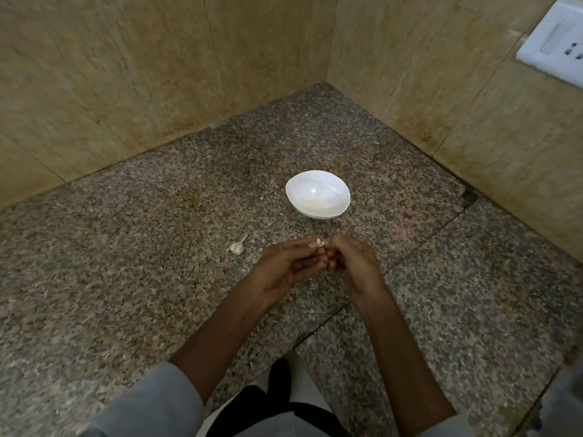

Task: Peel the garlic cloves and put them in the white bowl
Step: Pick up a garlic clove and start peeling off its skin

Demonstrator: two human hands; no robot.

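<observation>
A white bowl stands on the speckled granite counter, and what it holds is hard to tell. Just in front of it my two hands meet above the counter. My left hand and my right hand both pinch a small pale garlic clove between their fingertips; only its tip shows. A small garlic bulb with a stem lies on the counter to the left of my hands.
Beige tiled walls close the counter in at the back and the right, forming a corner behind the bowl. A white wall socket sits at the upper right. The counter's front edge runs near my body.
</observation>
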